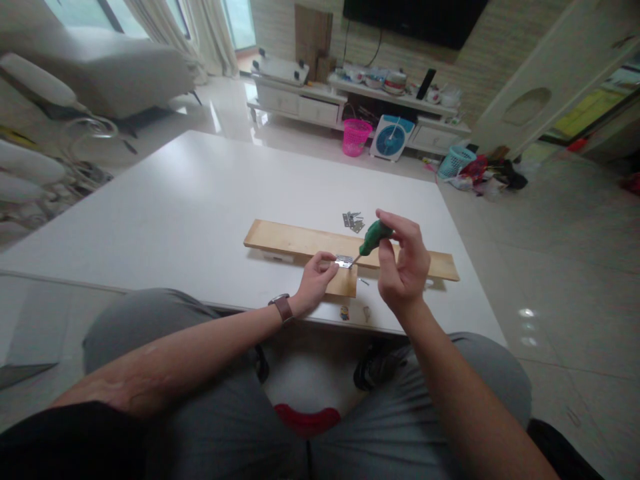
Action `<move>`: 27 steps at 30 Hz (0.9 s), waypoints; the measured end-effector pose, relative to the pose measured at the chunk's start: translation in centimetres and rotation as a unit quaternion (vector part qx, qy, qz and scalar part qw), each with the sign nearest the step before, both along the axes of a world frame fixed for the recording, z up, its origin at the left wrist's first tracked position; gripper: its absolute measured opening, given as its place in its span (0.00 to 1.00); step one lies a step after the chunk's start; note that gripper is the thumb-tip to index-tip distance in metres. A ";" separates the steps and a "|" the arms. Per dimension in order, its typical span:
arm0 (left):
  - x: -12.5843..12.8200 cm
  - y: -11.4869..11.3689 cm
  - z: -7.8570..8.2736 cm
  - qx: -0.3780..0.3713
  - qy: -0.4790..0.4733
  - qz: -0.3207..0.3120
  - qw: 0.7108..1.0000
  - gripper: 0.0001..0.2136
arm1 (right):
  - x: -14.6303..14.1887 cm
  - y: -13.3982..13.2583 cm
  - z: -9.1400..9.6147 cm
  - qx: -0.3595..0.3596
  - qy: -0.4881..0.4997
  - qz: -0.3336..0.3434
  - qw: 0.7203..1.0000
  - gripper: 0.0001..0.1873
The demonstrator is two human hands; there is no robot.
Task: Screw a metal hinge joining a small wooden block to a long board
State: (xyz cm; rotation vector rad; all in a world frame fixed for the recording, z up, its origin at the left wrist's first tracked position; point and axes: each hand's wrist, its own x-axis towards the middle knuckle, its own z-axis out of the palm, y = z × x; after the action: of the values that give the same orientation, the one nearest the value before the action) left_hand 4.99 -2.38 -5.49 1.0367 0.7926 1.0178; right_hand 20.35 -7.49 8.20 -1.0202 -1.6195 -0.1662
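A green-handled screwdriver (374, 237) is gripped in the closed fingers of the right hand (403, 267), its shaft tilted down to the left so that the tip meets a small silver metal hinge (344, 261). The hinge is pinched by the fingertips of the left hand (316, 280) where a short pale wooden block (345, 287) meets a long pale wooden plank (290, 239). Both boards are laid on the white worktop (200, 200); spare silver hinges (353, 221) are seen just beyond the plank.
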 end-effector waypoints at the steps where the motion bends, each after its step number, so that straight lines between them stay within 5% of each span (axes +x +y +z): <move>1: 0.0 0.0 0.0 -0.001 0.000 0.001 1.000 0.21 | 0.0 0.0 0.1 0.005 -0.005 -0.006 1.000 0.24; 6: 0.0 0.1 0.1 0.001 0.003 0.002 1.000 0.21 | -0.1 0.0 0.5 0.024 -0.023 -0.044 0.998 0.21; 27: 0.0 -0.1 0.2 -0.007 0.002 0.000 1.000 0.20 | 0.0 0.1 0.0 -0.002 -0.006 -0.012 1.000 0.22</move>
State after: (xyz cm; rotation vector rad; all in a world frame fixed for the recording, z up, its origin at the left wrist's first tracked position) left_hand 4.98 -2.47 -5.27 1.0276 0.8028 1.0087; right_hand 20.31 -7.43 8.18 -1.0443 -1.6188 -0.1859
